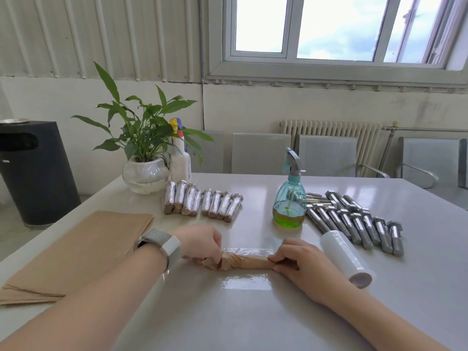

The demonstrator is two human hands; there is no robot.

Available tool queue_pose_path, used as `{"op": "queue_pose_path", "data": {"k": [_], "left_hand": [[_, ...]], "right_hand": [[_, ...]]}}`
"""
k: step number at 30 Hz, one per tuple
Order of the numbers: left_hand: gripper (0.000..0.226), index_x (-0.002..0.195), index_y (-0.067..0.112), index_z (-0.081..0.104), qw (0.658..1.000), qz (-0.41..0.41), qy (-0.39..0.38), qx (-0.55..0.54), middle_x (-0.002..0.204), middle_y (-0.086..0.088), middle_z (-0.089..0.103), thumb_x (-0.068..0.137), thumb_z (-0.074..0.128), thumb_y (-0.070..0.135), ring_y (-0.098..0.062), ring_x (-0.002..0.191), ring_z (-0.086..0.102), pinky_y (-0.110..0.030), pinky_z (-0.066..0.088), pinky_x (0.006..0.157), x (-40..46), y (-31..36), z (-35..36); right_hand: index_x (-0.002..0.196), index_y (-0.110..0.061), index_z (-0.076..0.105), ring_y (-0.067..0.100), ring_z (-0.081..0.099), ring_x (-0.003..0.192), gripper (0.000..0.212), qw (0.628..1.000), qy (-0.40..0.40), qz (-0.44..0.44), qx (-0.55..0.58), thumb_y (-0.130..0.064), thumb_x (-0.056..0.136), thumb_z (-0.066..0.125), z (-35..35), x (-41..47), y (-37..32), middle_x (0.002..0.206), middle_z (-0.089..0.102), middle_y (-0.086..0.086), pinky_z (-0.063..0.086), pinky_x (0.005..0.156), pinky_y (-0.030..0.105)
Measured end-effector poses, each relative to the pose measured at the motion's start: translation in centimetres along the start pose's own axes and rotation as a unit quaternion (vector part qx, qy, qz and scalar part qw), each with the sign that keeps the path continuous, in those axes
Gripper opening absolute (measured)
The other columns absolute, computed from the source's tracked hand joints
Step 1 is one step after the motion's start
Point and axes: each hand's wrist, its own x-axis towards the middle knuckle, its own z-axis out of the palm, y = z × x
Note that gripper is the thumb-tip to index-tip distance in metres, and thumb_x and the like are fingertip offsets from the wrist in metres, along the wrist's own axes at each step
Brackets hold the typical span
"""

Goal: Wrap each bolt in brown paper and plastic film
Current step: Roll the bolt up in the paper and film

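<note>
Paper-wrapped bolt [243, 262] at lower centre of frame, lying on clear film sheet [247, 279] on tabletop [228, 320]. My left hand [200, 243] fingers pinch its crumpled left end; my right hand [296, 259] fingers curl round right end. Film roll [345, 259] just right; bare bolts [354, 221] beyond; wrapped bolts [202, 203] upper centre.

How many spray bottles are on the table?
2. A teal see-through plastic spray bottle with green liquid stands beside the bare steel bolts; a white plastic spray bottle stands behind the green potted plant.
</note>
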Motion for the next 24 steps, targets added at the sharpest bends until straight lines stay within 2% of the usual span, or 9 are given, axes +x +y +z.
{"op": "queue_pose_path", "data": {"k": [3,6,8,11,14,17,20,22,24], "left_hand": [[0.015,0.073,0.024,0.057,0.998,-0.027,-0.051,0.016,0.066,0.001,0.057,0.078,0.067,0.013,-0.013,0.058,0.056,-0.017,0.037,0.047,0.4,0.9,-0.8],[0.01,0.083,0.024,0.059,0.993,-0.031,-0.078,0.079,0.082,-0.003,0.061,0.088,0.06,0.016,-0.017,0.069,0.058,-0.023,0.044,0.052,0.9,1.7,-1.3],[0.007,0.089,0.023,0.061,0.991,-0.035,-0.082,0.103,0.083,-0.004,0.063,0.087,0.06,0.017,-0.019,0.07,0.058,-0.025,0.047,0.056,1.1,2.0,-1.5],[0.019,0.101,0.016,0.069,0.991,-0.05,-0.08,0.092,0.079,-0.002,0.065,0.082,0.067,0.02,-0.015,0.065,0.062,-0.024,0.048,0.057,1.1,2.0,-1.6],[0.036,0.11,0.006,0.071,0.989,-0.075,-0.092,0.084,0.084,-0.004,0.069,0.081,0.067,0.025,-0.019,0.07,0.059,-0.025,0.045,0.06,1.0,1.7,-1.6],[0.03,0.097,0.004,0.072,0.987,-0.091,-0.097,0.09,0.079,-0.003,0.069,0.079,0.065,0.028,-0.021,0.067,0.054,-0.026,0.04,0.058,0.8,1.8,-1.5],[0.02,0.065,0.013,0.062,0.986,-0.102,-0.087,0.1,0.053,0.001,0.061,0.078,0.064,0.028,-0.017,0.041,0.042,-0.02,0.031,0.047,0.4,1.9,-1.5],[0.023,0.063,0.014,0.056,0.986,-0.107,-0.09,0.09,0.052,0.0,0.055,0.081,0.063,0.027,-0.017,0.042,0.041,-0.019,0.03,0.046,0.3,1.9,-1.4],[0.018,0.068,0.016,0.055,0.989,-0.104,-0.084,0.063,0.058,0.003,0.054,0.083,0.063,0.023,-0.014,0.05,0.049,-0.019,0.034,0.047,0.2,2.0,-1.2]], "right_hand": [[0.094,-0.018,0.075,0.006,0.057,0.086,0.01,1.0,-0.005,0.0,-0.005,-0.015,0.085,0.074,-0.1,0.0,0.0,0.09,0.063,-0.01,0.037,0.073,0.006],[0.094,-0.018,0.075,0.008,0.058,0.088,0.009,1.0,-0.005,0.001,-0.008,-0.016,0.086,0.073,-0.1,-0.1,-0.1,0.091,0.063,-0.01,0.037,0.073,0.006],[0.095,-0.019,0.074,0.008,0.058,0.089,0.01,1.0,-0.004,0.002,-0.007,-0.016,0.086,0.073,-0.1,-0.1,0.0,0.092,0.063,-0.01,0.036,0.072,0.005],[0.096,-0.019,0.074,0.007,0.056,0.088,0.01,1.0,-0.004,-0.002,-0.011,-0.017,0.087,0.072,-0.1,-0.1,0.0,0.093,0.062,-0.01,0.035,0.072,0.004],[0.096,-0.017,0.074,0.009,0.056,0.089,0.009,1.0,-0.006,-0.006,-0.011,-0.016,0.087,0.071,-0.1,-0.1,0.0,0.092,0.062,-0.008,0.034,0.071,0.006],[0.097,-0.017,0.074,0.01,0.057,0.089,0.01,1.0,-0.006,-0.008,-0.017,-0.016,0.088,0.071,-0.1,-0.1,0.0,0.093,0.062,-0.007,0.033,0.07,0.006],[0.098,-0.016,0.073,0.011,0.057,0.09,0.011,1.0,-0.005,-0.01,-0.024,-0.016,0.088,0.07,-0.1,-0.1,-0.1,0.095,0.063,-0.006,0.033,0.07,0.006],[0.099,-0.017,0.073,0.011,0.057,0.091,0.011,1.0,-0.007,-0.009,-0.024,-0.017,0.089,0.07,-0.2,-0.1,-0.2,0.096,0.063,-0.006,0.032,0.07,0.005],[0.099,-0.016,0.073,0.011,0.057,0.091,0.011,1.0,-0.009,-0.009,-0.022,-0.017,0.089,0.07,-0.3,-0.1,-0.2,0.096,0.062,-0.007,0.032,0.07,0.004]]}}
